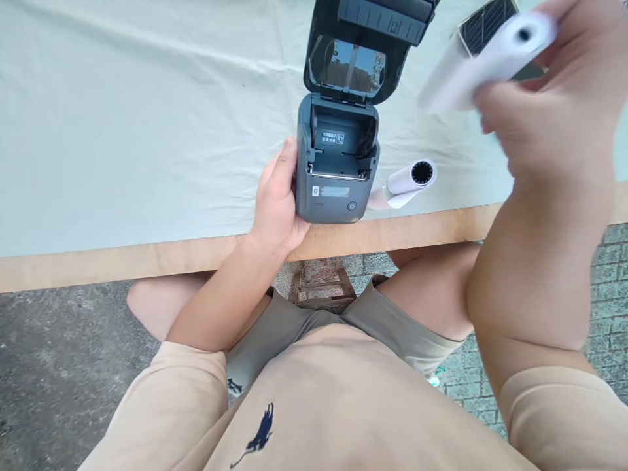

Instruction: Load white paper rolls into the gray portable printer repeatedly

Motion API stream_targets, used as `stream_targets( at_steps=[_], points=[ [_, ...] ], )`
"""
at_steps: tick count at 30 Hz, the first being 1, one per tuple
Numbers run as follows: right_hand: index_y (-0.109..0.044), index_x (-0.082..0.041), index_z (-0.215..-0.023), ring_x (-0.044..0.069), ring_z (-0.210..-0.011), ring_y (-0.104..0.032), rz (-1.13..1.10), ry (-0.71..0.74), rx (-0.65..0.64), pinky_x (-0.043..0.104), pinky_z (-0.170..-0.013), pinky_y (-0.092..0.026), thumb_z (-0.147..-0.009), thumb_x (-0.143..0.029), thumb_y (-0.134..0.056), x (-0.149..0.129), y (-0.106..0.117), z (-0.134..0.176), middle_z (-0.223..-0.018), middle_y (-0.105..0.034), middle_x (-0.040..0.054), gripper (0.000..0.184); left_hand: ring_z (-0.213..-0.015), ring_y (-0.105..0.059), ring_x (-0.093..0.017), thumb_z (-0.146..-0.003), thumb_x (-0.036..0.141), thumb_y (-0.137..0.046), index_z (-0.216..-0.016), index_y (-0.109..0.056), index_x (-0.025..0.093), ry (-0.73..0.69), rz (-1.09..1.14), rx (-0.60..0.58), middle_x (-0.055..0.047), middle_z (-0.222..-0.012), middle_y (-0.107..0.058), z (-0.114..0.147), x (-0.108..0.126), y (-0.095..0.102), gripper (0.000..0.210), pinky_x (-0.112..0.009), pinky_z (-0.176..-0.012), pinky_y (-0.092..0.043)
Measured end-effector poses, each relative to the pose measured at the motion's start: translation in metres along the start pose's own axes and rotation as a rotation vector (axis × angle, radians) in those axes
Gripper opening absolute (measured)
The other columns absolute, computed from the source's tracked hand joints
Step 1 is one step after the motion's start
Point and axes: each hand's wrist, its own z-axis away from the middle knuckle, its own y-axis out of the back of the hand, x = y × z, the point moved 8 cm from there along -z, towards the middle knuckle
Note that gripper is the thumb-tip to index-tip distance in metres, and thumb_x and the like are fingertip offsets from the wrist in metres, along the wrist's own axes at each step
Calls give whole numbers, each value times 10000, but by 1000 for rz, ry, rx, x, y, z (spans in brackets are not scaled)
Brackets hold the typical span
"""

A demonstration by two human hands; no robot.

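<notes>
My left hand (279, 196) grips a dark grey portable label printer (336, 196) from its left side, near the table's front edge. Its lid (387, 33), with a clear window, stands flipped up, and the paper bay shows no roll inside. Up at the right, my right hand (554, 98) pinches a white paper roll (490, 62) with a small dark core hole; motion blurs both. Another white roll (405, 178), with a black core and a loose paper end, lies just right of the printer.
A pale green cloth (147, 131) with creases covers the table, whose wooden front edge (122, 261) runs in front of me. A box with a dark striped top (483, 26) sits at the back right, partly behind my right hand. Below is a small wooden stool (324, 288).
</notes>
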Motion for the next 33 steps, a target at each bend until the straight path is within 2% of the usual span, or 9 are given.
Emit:
stream_targets(
  at_steps=[2,4,7,9,11,15,20,27,33],
  points=[
    [-564,-231,-900,174,-783,-621,83,-126,64,305,-557,-406,-636,-47,-663,15,-3,-6,-967,-640,43,337,-1399,-585,-281,-1032,500,-465,-1019,-706,239,-4,0,-2,-75,-1211,-750,0,1,0,356,-438,-1179,-517],
    [-596,-232,-861,117,-590,-576,123,-206,-19,279,-483,-380,-590,-22,-704,23,-9,-6,-821,-627,-2,359,-1390,-594,-273,-1032,485,-464,-1007,-711,247,-4,1,-15,-66,-1213,-754,-1,1,0,344,-431,-1181,-518],
    [-638,-262,-1048,57,-523,-529,98,-177,-64,273,-451,-380,-608,-79,-777,20,2,5,-1059,-702,15,497,-1359,-620,-272,-1035,484,-452,-984,-711,261,-2,10,-39,-45,-1230,-756,-1,1,-1,346,-426,-1156,-544],
    [-620,-264,-1055,9,-478,-423,57,-67,-19,282,-415,-333,-633,-151,-807,9,16,16,-1222,-667,30,475,-1340,-633,-276,-1041,471,-443,-967,-707,261,5,25,-51,-34,-1257,-750,-1,1,-2,346,-426,-1140,-555],
    [-612,-255,-984,2,-448,-377,-7,45,-97,303,-386,-291,-632,-245,-835,0,14,26,-1211,-662,38,417,-1339,-631,-280,-1049,457,-429,-959,-703,253,14,40,-63,-30,-1275,-744,-1,1,-3,353,-429,-1141,-554],
    [-629,-280,-995,60,-501,-531,30,249,-366,318,-492,-403,-725,-365,-783,-16,-20,42,-1049,-674,9,322,-1399,-578,-282,-1062,428,-417,-970,-706,236,-8,68,-83,-24,-1261,-751,0,4,-5,359,-451,-1199,-507],
    [-610,-287,-926,76,-504,-509,68,345,-318,309,-525,-380,-784,-289,-697,-23,-35,40,-811,-626,-32,167,-1425,-554,-264,-1052,464,-426,-968,-721,276,-24,2,-54,-16,-1242,-761,0,4,-3,360,-460,-1195,-513],
    [-576,-246,-849,153,-710,-557,68,410,-314,344,-632,-489,-769,-334,-700,-30,-49,37,-957,-646,36,172,-1394,-589,-263,-1059,445,-409,-995,-709,249,6,26,-50,-43,-1260,-745,-2,2,-3,364,-419,-1180,-514],
    [-542,-267,-807,186,-814,-612,-195,460,-152,365,-718,-487,-776,-314,-753,-46,-21,39,-915,-686,39,219,-1411,-571,-259,-1049,470,-428,-1026,-700,244,-7,24,-53,-58,-1209,-752,-1,1,-3,355,-410,-1172,-520]
  ],
)
